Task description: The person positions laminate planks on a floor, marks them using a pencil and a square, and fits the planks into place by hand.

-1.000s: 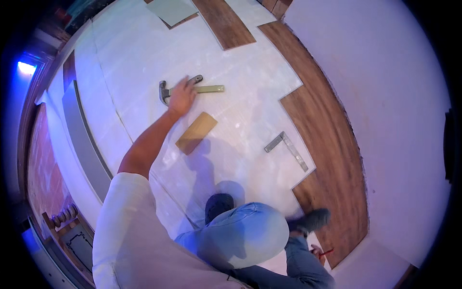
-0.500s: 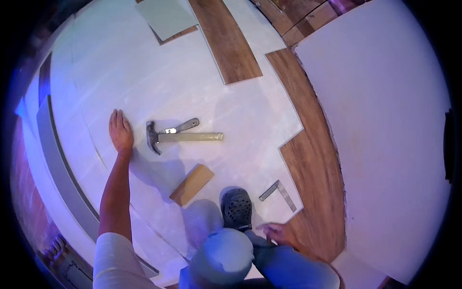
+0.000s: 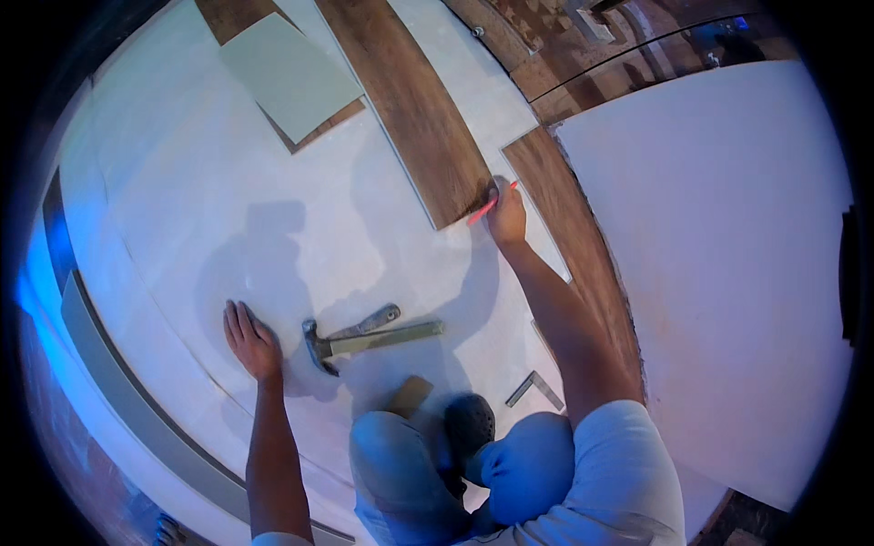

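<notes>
My right hand (image 3: 508, 218) is closed around a thin red pencil (image 3: 482, 216), beside the near end of a long brown wood-look floor plank (image 3: 401, 105). My fingertips are by the plank's right corner; whether they touch it is hard to tell. On the white floor sheet (image 3: 173, 209) at left, my left hand (image 3: 252, 341) lies flat, fingers stretched out and nothing in it. To its right are a claw hammer (image 3: 387, 338) and a grey-handled tool (image 3: 371, 319), whose working end is partly hidden behind the hammer.
A small metal square (image 3: 537, 387) and a wooden block (image 3: 411, 395) lie near my knees. Laid planks (image 3: 583, 223) run along the right edge, by a broad white surface (image 3: 710, 273). A pale sheet (image 3: 291, 77) covers other planks at the back. A grey strip (image 3: 118, 364) curves along the left.
My right hand has gone from beside my leg up to the plank's end, where the red pencil now shows. My view has shifted, and my knees now cover part of the wooden block.
</notes>
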`<action>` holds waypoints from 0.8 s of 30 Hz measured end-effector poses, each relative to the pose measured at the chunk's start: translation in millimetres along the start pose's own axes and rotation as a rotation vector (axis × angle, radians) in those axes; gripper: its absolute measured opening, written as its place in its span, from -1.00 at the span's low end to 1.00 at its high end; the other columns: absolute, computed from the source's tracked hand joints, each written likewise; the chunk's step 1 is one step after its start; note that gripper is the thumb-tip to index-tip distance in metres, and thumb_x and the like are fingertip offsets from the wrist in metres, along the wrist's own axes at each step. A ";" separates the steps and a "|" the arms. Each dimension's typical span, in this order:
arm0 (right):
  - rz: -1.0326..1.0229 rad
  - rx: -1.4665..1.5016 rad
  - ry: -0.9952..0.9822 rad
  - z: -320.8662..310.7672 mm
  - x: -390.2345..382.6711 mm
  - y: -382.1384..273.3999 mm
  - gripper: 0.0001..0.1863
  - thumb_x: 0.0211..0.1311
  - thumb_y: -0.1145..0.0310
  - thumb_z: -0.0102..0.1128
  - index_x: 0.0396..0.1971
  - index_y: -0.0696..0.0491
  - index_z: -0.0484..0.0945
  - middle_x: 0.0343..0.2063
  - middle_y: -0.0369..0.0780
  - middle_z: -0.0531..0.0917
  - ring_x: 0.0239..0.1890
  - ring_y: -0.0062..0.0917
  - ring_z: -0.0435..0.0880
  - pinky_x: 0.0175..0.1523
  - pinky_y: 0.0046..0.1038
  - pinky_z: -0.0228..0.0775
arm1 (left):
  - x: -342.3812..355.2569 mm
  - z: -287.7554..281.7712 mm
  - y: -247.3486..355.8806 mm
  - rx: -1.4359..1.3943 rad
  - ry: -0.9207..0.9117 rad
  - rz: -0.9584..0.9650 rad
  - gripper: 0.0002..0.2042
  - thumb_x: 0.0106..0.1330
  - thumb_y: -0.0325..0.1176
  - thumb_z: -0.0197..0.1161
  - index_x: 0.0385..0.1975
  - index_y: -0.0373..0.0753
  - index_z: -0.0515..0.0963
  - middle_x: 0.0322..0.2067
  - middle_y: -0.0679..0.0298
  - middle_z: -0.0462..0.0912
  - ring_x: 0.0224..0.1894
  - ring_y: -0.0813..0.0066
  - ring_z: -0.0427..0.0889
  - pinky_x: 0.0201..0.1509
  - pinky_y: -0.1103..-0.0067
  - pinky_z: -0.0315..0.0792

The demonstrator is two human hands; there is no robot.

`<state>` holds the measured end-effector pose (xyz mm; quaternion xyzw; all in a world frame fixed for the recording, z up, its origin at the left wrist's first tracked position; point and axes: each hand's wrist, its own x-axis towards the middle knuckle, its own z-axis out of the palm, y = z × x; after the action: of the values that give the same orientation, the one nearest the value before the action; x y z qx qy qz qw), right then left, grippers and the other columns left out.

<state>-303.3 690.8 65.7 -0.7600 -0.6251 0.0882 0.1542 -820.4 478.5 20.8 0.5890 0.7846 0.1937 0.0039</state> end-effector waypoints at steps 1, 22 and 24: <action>-0.033 -0.036 0.073 9.5 19.8 5.9 -0.58 0.38 0.43 0.15 0.23 0.05 0.48 -0.07 0.13 0.66 -0.03 0.08 0.68 0.05 -0.01 0.51 | 0.7 -1.3 2.2 -0.004 -0.008 -0.001 -0.56 0.50 -0.42 0.01 0.34 -0.34 0.46 0.44 0.00 0.39 0.46 -0.09 0.34 0.54 0.14 0.22; -0.163 -0.039 0.027 23.9 172.7 69.5 -0.49 0.37 0.36 0.21 0.27 0.16 0.41 0.46 0.08 0.33 0.50 0.00 0.29 0.50 -0.09 0.22 | 47.2 5.8 5.9 0.067 -0.275 -0.292 -0.52 0.58 -0.19 0.10 0.34 -0.38 0.36 0.26 -0.21 0.37 0.29 -0.25 0.36 0.38 -0.05 0.23; -0.199 -0.019 0.047 20.7 179.0 69.9 -0.31 0.36 0.40 0.20 0.47 0.15 0.26 0.46 0.16 0.30 0.49 0.05 0.28 0.49 -0.08 0.22 | 115.2 26.8 49.9 0.038 -0.221 -0.195 -0.53 0.56 -0.19 0.16 0.33 -0.35 0.40 0.28 -0.22 0.35 0.33 -0.25 0.32 0.40 -0.01 0.22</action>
<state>-209.2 856.4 32.8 -0.6973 -0.6947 0.0486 0.1697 -803.3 604.7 36.9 0.5278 0.8363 0.1115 0.0980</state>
